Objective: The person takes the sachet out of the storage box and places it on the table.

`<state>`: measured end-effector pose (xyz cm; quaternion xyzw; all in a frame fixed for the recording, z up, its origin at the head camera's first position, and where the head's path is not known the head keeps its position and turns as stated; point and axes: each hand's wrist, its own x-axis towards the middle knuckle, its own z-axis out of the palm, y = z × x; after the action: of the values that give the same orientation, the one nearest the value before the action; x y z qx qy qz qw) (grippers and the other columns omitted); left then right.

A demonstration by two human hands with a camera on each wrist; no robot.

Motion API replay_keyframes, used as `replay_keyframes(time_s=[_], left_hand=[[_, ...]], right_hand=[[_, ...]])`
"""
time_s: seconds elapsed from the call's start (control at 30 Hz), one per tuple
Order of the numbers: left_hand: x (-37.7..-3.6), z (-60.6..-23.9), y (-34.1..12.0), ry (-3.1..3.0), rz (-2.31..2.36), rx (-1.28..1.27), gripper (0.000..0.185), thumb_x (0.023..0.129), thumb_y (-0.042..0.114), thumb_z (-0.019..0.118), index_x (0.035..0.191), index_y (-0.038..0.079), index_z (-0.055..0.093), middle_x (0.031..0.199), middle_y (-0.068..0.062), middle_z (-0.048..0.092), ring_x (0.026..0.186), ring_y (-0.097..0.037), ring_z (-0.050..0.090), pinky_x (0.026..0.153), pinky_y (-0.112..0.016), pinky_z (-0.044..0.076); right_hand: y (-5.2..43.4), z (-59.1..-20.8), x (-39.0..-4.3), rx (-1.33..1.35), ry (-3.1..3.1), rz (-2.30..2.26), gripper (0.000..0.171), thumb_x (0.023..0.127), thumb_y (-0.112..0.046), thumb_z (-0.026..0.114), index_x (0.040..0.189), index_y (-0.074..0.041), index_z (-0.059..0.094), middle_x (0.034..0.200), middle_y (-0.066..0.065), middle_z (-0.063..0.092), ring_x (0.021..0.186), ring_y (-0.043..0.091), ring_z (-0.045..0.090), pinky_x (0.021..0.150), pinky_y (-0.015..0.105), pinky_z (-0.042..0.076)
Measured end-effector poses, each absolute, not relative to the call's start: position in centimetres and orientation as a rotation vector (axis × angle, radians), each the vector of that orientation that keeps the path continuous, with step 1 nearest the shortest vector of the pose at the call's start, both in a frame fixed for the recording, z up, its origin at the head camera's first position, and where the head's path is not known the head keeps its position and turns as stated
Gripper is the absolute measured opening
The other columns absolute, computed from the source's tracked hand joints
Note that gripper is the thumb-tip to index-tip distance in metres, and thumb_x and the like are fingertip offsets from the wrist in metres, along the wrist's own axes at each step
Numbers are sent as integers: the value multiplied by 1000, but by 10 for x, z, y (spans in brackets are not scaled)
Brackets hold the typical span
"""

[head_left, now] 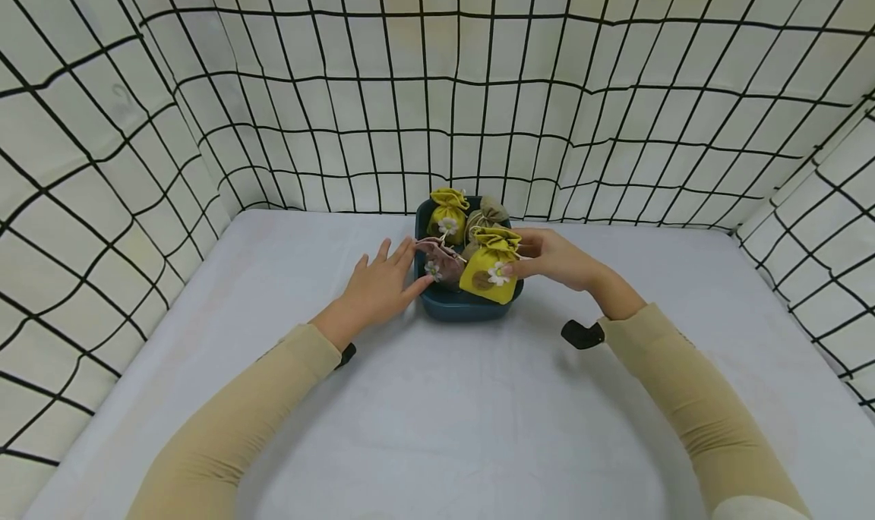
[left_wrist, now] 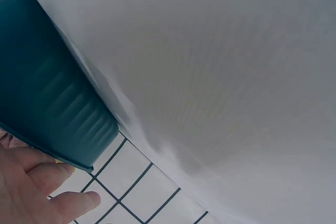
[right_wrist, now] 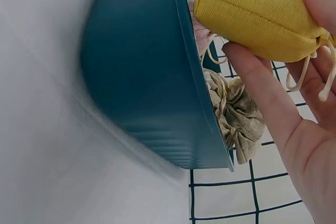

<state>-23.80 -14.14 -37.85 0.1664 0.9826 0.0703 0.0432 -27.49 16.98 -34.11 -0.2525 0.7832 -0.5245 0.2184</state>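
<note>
A dark teal tub (head_left: 456, 303) stands on the white table and holds several small drawstring pouches. My right hand (head_left: 547, 256) grips a yellow pouch (head_left: 488, 271) with a daisy at the tub's near right corner; the right wrist view shows my fingers (right_wrist: 265, 85) round that pouch (right_wrist: 252, 11) above the tub's rim (right_wrist: 197, 87). My left hand (head_left: 381, 281) lies with straight fingers against the tub's left side, the fingertips near a pink pouch (head_left: 440, 260). A second yellow pouch (head_left: 447, 215) and a beige one (head_left: 487, 212) sit at the back. The left wrist view shows the tub's wall (left_wrist: 47, 93) and my fingers (left_wrist: 68, 205).
White cloth with a black grid (head_left: 437, 87) walls the table on three sides. The table surface (head_left: 437, 414) is plain white cloth. A black wrist-camera mount (head_left: 582, 334) shows under my right forearm.
</note>
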Motion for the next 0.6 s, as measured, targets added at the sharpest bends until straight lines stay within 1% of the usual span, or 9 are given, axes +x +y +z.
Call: replay_keyframes(time_s=[0.2, 0.33, 0.6], left_hand=[[-239, -378, -141, 3003, 215, 503, 79, 108, 59, 36, 164, 7, 19, 170, -10, 14, 155, -41, 10, 117, -67, 18], [-239, -377, -140, 2994, 231, 500, 79, 108, 59, 36, 164, 7, 18, 171, -10, 13, 155, -40, 8, 117, -68, 17], [-239, -378, -140, 2992, 222, 490, 79, 108, 59, 35, 164, 7, 18, 171, -10, 11, 155, -40, 7, 117, -67, 17]], right_hand=[[177, -338, -274, -705, 2182, -1437, 62, 95, -9, 67, 151, 4, 44, 137, 20, 59, 132, 35, 53, 99, 40, 52], [181, -335, -274, -716, 2184, -1448, 61, 96, -7, 66, 151, 6, 44, 139, 21, 58, 133, 35, 52, 97, 38, 53], [190, -330, -271, -704, 2251, -1433, 61, 95, -6, 70, 151, 4, 46, 141, 20, 58, 136, 36, 51, 97, 36, 53]])
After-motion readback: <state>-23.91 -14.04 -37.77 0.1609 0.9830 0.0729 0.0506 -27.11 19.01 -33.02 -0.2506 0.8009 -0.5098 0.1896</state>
